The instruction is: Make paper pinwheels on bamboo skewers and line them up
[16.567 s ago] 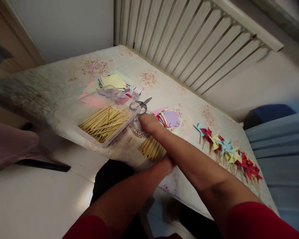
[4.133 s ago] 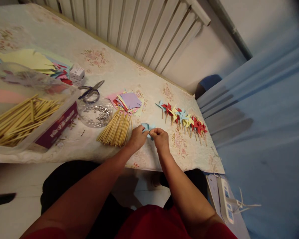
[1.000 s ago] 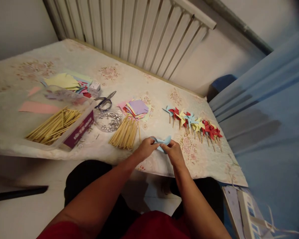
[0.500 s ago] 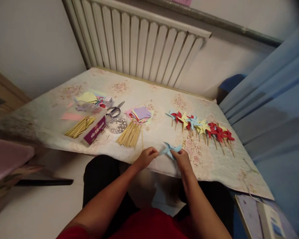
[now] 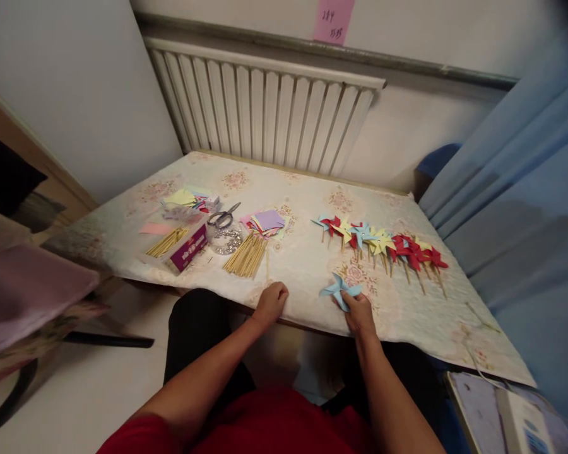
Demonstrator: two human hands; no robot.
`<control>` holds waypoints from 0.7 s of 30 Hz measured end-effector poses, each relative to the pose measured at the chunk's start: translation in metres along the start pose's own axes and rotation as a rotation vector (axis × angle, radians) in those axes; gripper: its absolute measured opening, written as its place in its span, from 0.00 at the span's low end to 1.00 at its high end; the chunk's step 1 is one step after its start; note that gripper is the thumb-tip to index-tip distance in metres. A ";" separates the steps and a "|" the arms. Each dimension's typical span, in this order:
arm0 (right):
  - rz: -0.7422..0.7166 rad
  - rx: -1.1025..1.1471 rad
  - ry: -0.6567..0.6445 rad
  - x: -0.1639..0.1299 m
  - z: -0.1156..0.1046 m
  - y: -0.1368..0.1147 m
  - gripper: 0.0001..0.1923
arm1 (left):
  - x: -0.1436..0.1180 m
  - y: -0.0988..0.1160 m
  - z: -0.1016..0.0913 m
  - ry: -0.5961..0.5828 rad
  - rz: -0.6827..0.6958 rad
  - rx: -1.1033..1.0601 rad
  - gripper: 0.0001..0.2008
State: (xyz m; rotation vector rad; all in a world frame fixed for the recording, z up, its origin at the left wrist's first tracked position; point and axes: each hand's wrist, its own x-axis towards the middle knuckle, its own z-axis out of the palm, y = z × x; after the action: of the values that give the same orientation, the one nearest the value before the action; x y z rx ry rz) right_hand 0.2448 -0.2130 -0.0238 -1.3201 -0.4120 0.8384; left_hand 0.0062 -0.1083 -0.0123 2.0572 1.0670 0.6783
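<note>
The light blue pinwheel (image 5: 339, 290) sits low over the near part of the tabletop (image 5: 303, 265), just right of centre, its folded blades fanned out flat. The right hand (image 5: 360, 312) has it — fingertips pinched on the pinwheel's lower edge, the grip closed on the paper. Whether a stick is fitted under it, I cannot tell.

Over to the left hand (image 5: 272, 299), resting at the tabletop's front edge, fingers curled in together; it sits apart from the pinwheel, and whether anything is inside that curl I cannot tell.

Just beyond the pinwheel lies the row of finished pinwheels (image 5: 383, 243) — blue, red and yellow ones overlapping each other, their sticks pointing back toward the person. Beyond the left hand there's a loose bundle of wooden sticks (image 5: 246, 255) fanned on the cloth, and right behind it a stack of coloured paper squares (image 5: 267, 221), a purple one on top. Beside the sticks sits a round clear dish of shiny beads (image 5: 226, 241), with scissors (image 5: 222, 217) touching its far side.

Further left, a clear box of sticks (image 5: 175, 243) with a purple label on its side, and behind that more coloured paper (image 5: 182, 198). At the back, a white radiator (image 5: 265, 110) against the wall with a pink note (image 5: 334, 19) stuck above it, and a blue curtain (image 5: 515, 189) down the right.
</note>
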 end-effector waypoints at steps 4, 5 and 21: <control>0.016 0.110 -0.022 0.001 0.000 -0.001 0.19 | 0.009 0.008 -0.018 0.092 -0.115 0.284 0.05; 0.015 0.110 -0.025 0.001 0.000 -0.001 0.20 | 0.013 0.011 -0.022 0.101 -0.143 0.353 0.06; -0.002 0.034 0.000 0.004 -0.001 0.002 0.21 | 0.041 0.026 -0.020 0.013 -0.429 0.518 0.16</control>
State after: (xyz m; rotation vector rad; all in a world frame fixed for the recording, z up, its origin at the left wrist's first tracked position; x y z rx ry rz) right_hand 0.2471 -0.2104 -0.0268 -1.2879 -0.3970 0.8404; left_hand 0.0256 -0.0772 0.0254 2.1226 1.7643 0.2059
